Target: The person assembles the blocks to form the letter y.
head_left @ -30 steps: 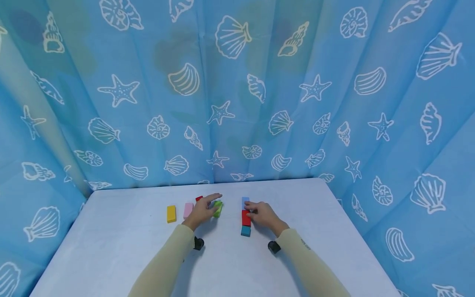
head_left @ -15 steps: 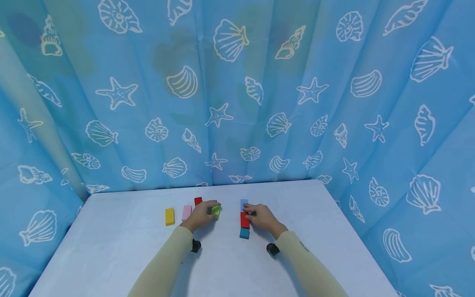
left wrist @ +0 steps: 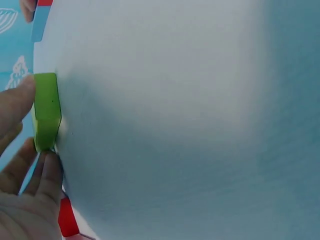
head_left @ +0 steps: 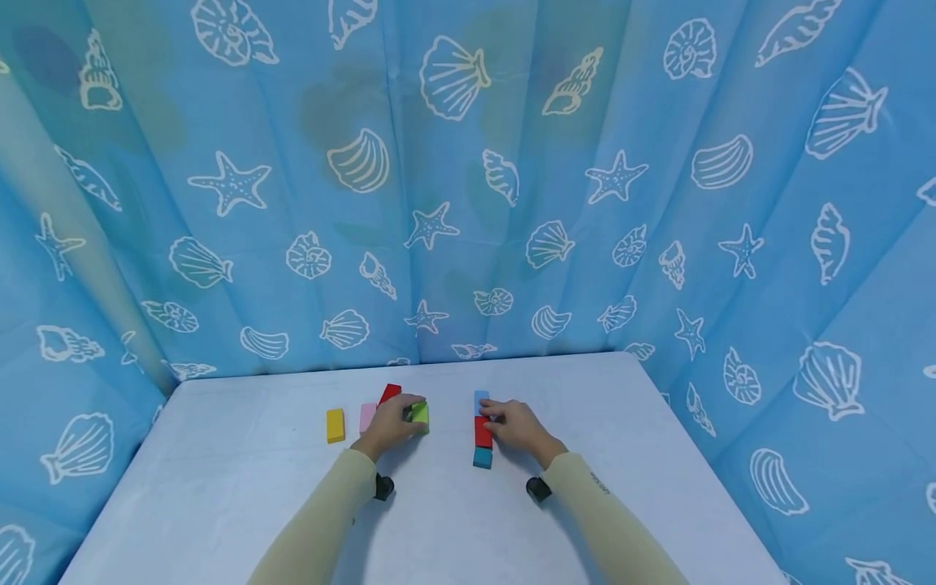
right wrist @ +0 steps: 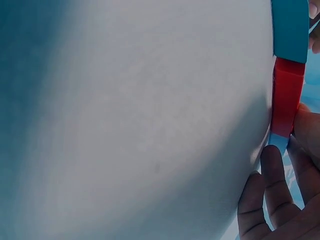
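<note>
"On the white table [head_left: 219, 487], the left hand [head_left: 392, 422] pinches; and the right hand [head_left: 522, 429]?"
"Touching, grip unclear from here; the green block [head_left: 420, 413] is in the pinch, apart from the touched red block [head_left: 483, 434] and pale blue block [head_left: 481, 399]; a careless nudge could skew those."

Green block [head_left: 420, 414] now! Pink block [head_left: 367, 417], yellow block [head_left: 335, 426] left of it, red block [head_left: 482, 435] right, blue white-shell-print curtain [head_left: 468, 260] behind!
</note>
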{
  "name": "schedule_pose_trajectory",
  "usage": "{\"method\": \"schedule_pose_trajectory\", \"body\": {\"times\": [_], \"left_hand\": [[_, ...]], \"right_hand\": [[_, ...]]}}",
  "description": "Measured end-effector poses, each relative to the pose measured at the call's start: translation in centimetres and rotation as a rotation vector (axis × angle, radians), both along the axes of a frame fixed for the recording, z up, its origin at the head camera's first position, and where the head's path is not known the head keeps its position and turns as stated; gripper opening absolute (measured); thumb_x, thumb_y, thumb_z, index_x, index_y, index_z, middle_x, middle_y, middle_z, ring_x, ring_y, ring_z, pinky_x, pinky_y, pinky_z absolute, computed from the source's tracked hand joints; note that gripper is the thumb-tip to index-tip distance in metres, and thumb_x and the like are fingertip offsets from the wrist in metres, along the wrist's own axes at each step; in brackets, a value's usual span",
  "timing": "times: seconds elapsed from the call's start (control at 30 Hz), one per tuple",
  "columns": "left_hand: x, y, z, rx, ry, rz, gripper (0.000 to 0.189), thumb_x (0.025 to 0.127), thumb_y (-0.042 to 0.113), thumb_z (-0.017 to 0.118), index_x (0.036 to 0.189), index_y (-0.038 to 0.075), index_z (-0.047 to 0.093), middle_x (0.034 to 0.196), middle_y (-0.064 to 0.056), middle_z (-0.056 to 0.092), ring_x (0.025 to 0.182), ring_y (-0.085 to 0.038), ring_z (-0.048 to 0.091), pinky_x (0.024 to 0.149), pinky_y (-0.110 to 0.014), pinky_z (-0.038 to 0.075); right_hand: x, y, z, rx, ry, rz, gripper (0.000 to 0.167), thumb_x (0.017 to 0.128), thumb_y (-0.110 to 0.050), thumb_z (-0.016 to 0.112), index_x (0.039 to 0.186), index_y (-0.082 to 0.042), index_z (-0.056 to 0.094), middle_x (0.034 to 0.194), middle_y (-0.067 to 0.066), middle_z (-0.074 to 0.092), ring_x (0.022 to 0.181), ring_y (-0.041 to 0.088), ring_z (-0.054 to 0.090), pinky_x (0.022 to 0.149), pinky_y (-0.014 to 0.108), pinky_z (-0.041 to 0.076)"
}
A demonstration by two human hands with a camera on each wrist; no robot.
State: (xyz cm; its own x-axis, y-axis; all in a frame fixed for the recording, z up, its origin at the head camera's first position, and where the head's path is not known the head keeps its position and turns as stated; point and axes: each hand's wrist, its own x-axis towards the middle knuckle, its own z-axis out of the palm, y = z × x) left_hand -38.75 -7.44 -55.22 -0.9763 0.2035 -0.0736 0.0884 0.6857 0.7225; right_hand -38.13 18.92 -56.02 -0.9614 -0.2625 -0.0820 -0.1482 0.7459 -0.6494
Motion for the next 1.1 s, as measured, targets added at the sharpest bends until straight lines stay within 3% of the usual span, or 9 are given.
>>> {"method": "schedule_pose_trajectory", "body": {"times": [0.3,0.47,0.83,1.1], "left_hand": [[0.4,0.1,0.0,-0.031,0.001,0.010,0.049,0.081,0.020,0.082,0.127,0.011,0.068,0.119,-0.010,0.061,0.105,-0.022,0.053,0.090,-0.038,0.054],[0.9,0.1,-0.3,-0.019,-0.034,0.042,0.047,0.082,0.021,0.081,0.127,0.011,0.068,0.114,-0.010,0.060,0.102,-0.021,0.051,0.080,-0.032,0.053],[1.9,0.4,-0.8,0.007,-0.033,0.073,0.048,0.085,0.017,0.078,0.131,0.009,0.065,0.118,-0.013,0.057,0.104,-0.022,0.050,0.083,-0.035,0.052],[2.2,0.7,-0.9,0.045,-0.048,0.122,0.057,0.081,0.017,0.082,0.131,0.004,0.059,0.111,-0.011,0.062,0.096,-0.021,0.055,0.090,-0.039,0.054]], "right_hand": [[0.0,-0.1,0.1,0.001,0.001,-0.007,0.039,0.096,-0.016,0.063,0.136,-0.014,0.061,0.145,-0.002,0.056,0.140,0.032,0.044,0.108,0.048,0.044],[-0.1,-0.1,0.1,0.012,0.004,-0.008,0.039,0.096,-0.015,0.064,0.135,-0.013,0.061,0.144,-0.002,0.057,0.140,0.032,0.044,0.108,0.048,0.044],[-0.2,-0.1,-0.3,0.022,-0.010,-0.007,0.040,0.096,-0.018,0.063,0.136,-0.015,0.061,0.146,-0.003,0.055,0.141,0.032,0.042,0.109,0.048,0.042],[-0.1,-0.2,-0.1,0.007,-0.012,-0.020,0.039,0.096,-0.016,0.064,0.135,-0.014,0.062,0.145,-0.002,0.056,0.141,0.033,0.042,0.109,0.049,0.042]]}}
